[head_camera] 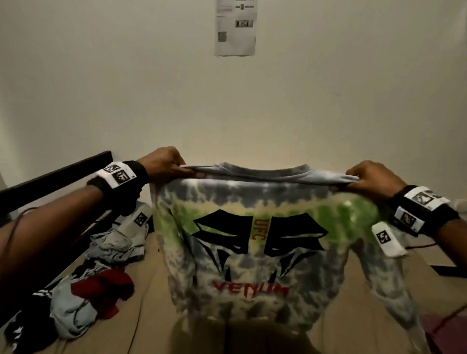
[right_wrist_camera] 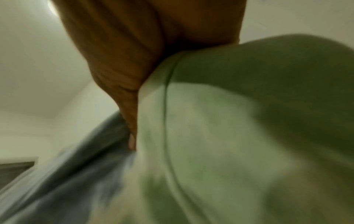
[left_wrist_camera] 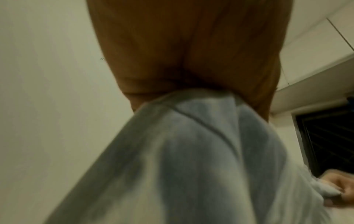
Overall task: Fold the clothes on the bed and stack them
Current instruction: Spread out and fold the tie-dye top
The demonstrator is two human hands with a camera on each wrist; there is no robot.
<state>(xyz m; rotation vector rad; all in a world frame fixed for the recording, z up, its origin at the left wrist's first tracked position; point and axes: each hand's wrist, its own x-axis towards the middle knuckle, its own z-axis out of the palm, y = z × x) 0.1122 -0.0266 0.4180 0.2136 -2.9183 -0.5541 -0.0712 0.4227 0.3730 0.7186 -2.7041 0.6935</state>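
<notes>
A grey, cream and green tie-dye shirt (head_camera: 253, 259) with a black mask print and red lettering hangs in the air above the bed, stretched by its shoulders. My left hand (head_camera: 165, 162) pinches the left shoulder seam and my right hand (head_camera: 367, 176) pinches the right one. The sleeves droop down both sides. The left wrist view shows grey-blue cloth (left_wrist_camera: 191, 159) bunched under my left hand (left_wrist_camera: 191, 53). Seen from the right wrist, pale green cloth (right_wrist_camera: 229, 136) sits under my right hand (right_wrist_camera: 143, 45); it is blurred.
A heap of unfolded clothes (head_camera: 90, 291), pale blue, red and black-and-white, lies on the tan bed sheet (head_camera: 148, 319) at the left. A dark bed frame (head_camera: 49, 181) runs along the left. A pale wall with a paper sheet (head_camera: 235, 23) stands ahead.
</notes>
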